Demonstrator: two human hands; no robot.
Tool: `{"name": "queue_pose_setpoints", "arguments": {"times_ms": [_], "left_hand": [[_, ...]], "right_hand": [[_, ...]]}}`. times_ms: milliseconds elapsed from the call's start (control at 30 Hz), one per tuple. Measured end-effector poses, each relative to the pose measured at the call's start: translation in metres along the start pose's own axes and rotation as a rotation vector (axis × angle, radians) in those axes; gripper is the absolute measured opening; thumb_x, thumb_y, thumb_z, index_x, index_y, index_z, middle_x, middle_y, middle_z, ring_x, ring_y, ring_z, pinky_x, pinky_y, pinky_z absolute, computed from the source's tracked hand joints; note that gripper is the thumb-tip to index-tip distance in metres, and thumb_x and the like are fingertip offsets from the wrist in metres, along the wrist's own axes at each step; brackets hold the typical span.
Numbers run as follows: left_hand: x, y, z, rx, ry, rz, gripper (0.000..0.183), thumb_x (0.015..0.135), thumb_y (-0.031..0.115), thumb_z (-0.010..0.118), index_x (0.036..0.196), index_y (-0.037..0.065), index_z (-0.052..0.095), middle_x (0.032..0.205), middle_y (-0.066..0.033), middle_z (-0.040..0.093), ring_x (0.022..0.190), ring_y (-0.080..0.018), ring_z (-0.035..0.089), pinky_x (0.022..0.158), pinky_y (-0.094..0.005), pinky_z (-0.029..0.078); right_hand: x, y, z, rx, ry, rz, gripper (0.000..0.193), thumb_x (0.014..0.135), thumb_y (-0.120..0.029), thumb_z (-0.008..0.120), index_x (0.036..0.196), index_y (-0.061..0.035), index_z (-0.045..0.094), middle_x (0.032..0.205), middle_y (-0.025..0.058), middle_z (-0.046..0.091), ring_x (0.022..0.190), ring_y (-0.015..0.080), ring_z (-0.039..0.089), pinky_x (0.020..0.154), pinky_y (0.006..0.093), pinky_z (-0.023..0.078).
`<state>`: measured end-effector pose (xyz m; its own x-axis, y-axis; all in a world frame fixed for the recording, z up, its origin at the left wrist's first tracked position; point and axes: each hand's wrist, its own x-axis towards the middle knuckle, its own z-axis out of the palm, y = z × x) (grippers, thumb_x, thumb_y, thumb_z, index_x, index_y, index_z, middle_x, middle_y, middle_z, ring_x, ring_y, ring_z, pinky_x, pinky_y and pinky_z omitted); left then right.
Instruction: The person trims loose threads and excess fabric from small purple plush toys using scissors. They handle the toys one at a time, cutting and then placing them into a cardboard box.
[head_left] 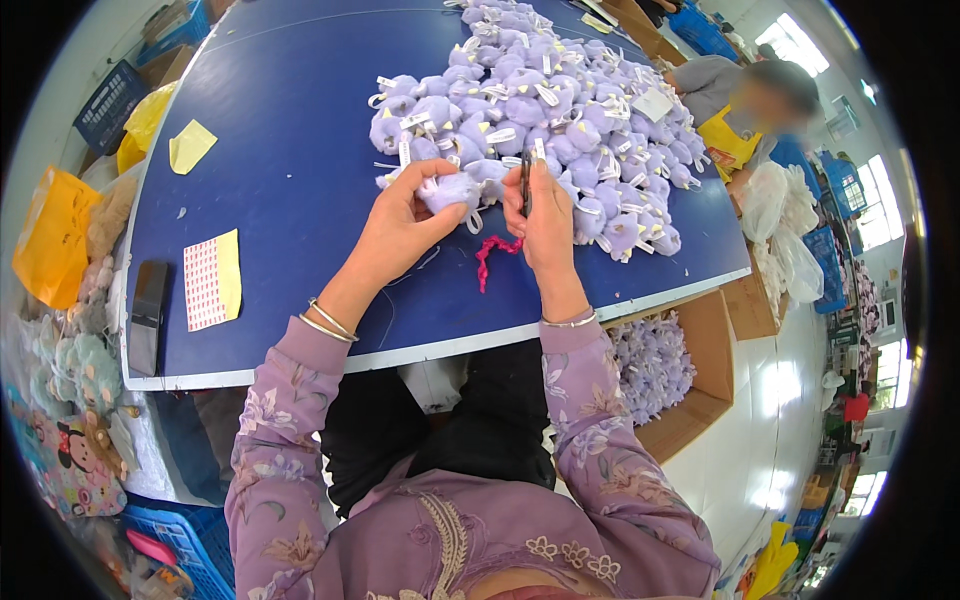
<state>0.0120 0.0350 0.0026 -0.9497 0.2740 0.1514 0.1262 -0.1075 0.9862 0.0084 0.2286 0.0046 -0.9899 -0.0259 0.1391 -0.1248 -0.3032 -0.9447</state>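
My left hand (400, 215) pinches a small lilac plush toy (452, 192) between thumb and fingers, with a white loop hanging from the toy. Close by on the right, my right hand (548, 215) is closed around a slim dark pair of thread snips (526, 182), its tip pointing away from me. A crinkled pink cord (484, 264) trails from below that hand onto the blue table (300, 130). Just beyond both hands spreads a large heap of the same lilac plush toys (600, 130), many with white loops and tags.
On the table's left lie a dark phone-like object (149, 318), a sticker sheet (212, 280) and a yellow paper (192, 146). Below the front edge, a cardboard box (705, 375) holds more lilac pieces. Another person (715, 85) sits at the far right.
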Motion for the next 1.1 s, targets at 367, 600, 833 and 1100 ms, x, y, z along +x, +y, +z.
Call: {"name": "queue_pose_setpoints", "arguments": {"times_ms": [367,600,833,1100], "left_hand": [[-0.001,-0.005,0.002,0.049,-0.065,0.214,0.08,0.078,-0.002,0.057,0.15,0.009,0.023,0.131,-0.0141,0.048,0.107,-0.0167,0.054,0.081,-0.0258,0.047],[0.002,-0.006,-0.006,-0.081,0.068,0.27,0.071,0.086,-0.003,0.052,0.149,0.009,0.023,0.135,-0.0141,0.045,0.102,-0.0153,0.057,0.082,-0.027,0.048],[0.005,-0.012,-0.012,0.298,0.199,0.117,0.031,0.09,0.011,0.059,0.121,0.006,0.057,0.105,-0.0027,0.06,0.092,-0.0104,0.058,0.075,-0.0258,0.047],[0.007,-0.021,0.0,0.741,0.029,0.104,0.054,0.082,0.003,0.065,0.134,0.005,0.049,0.123,-0.013,0.059,0.105,-0.0208,0.059,0.085,-0.0298,0.048]], "right_hand": [[0.001,0.001,-0.003,-0.033,-0.204,0.227,0.02,0.094,-0.017,0.061,0.107,-0.0019,0.058,0.071,-0.0007,0.054,0.047,0.0006,0.035,0.04,0.0194,0.023],[0.006,-0.014,-0.044,0.449,-0.285,-0.116,0.022,0.095,-0.021,0.054,0.108,-0.0034,0.059,0.069,0.0006,0.056,0.041,0.0019,0.03,0.038,0.0206,0.023],[0.012,-0.033,-0.041,-0.354,-0.139,-0.183,0.032,0.096,-0.03,0.051,0.109,-0.0033,0.064,0.098,0.0055,0.068,0.067,0.0132,0.056,0.064,0.0267,0.043],[0.014,0.017,0.007,-0.937,-0.357,-0.284,0.033,0.08,-0.021,0.063,0.107,-0.0018,0.061,0.099,0.0163,0.063,0.096,0.035,0.059,0.083,0.043,0.047]]}}
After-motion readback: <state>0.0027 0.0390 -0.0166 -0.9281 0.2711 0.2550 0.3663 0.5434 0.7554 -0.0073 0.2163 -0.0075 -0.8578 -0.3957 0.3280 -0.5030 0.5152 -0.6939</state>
